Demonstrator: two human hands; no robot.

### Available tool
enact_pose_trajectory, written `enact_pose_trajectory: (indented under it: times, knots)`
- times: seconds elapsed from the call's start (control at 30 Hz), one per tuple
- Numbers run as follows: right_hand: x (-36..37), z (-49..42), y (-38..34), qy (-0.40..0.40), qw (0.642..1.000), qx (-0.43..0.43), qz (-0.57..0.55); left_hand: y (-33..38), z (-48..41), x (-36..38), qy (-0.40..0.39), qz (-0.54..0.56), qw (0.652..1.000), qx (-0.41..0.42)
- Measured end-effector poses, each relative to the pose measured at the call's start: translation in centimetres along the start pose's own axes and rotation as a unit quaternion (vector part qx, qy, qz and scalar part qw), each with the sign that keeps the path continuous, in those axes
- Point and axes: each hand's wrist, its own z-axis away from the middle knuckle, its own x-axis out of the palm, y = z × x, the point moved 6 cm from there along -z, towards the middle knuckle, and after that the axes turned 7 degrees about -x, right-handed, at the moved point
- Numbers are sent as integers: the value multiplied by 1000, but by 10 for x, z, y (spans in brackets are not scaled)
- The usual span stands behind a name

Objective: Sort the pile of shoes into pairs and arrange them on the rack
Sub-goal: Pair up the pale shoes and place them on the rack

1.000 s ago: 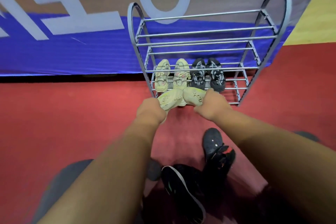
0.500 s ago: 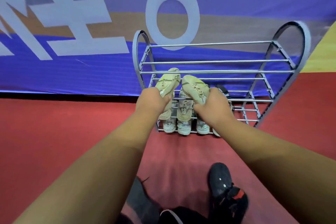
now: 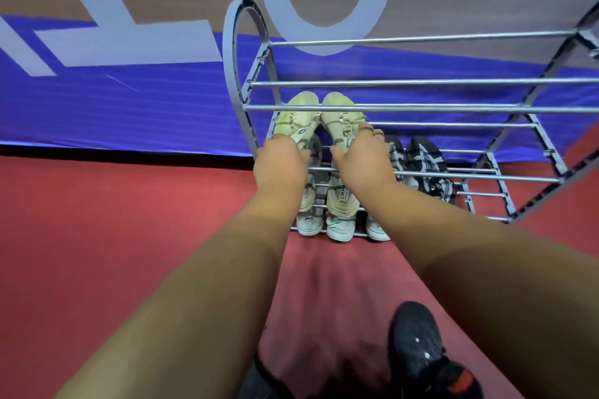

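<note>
Grey metal tube rack (image 3: 421,82); left hand (image 3: 280,165) grips one pale yellow-green sneaker (image 3: 296,120); right hand (image 3: 363,162) grips its mate (image 3: 340,116), side by side.

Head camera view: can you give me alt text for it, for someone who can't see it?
Both hands, left hand and right hand, slide a pair of pale yellow-green sneakers toe-first onto a middle tier of a grey metal shoe rack. Pale and dark pairs sit below; a black shoe lies on the red floor.

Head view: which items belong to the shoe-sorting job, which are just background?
Job:
- left hand, right hand, each holding a yellow-green sneaker
- shoe rack
- pale sneakers and dark patterned sneakers on lower shelves
- black sneaker on floor

Background:
- blue banner
- red floor
</note>
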Motion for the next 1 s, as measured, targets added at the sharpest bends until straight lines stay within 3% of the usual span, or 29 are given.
enact_pose_trajectory:
  times: [0.1, 0.23, 0.4, 0.5, 0.8, 1.0]
  knots:
    - [9, 2, 3, -31, 998, -15, 46, -2, 2, 5, 10, -6, 1000, 11]
    - [14, 8, 10, -94, 990, -58, 91, -5, 2, 11, -55, 20, 998, 17]
    - [6, 7, 7, -55, 993, -88, 65, -4, -1, 6, -47, 65, 996, 40]
    - [12, 5, 2, -70, 991, -88, 74, -4, -1, 7, -52, 97, 993, 35]
    - [8, 23, 15, -79, 986, -115, 90, -14, 12, -2, -73, 30, 993, 88]
    - [-12, 58, 16, -25, 992, -117, 39, -33, 39, -31, -90, -62, 988, 111]
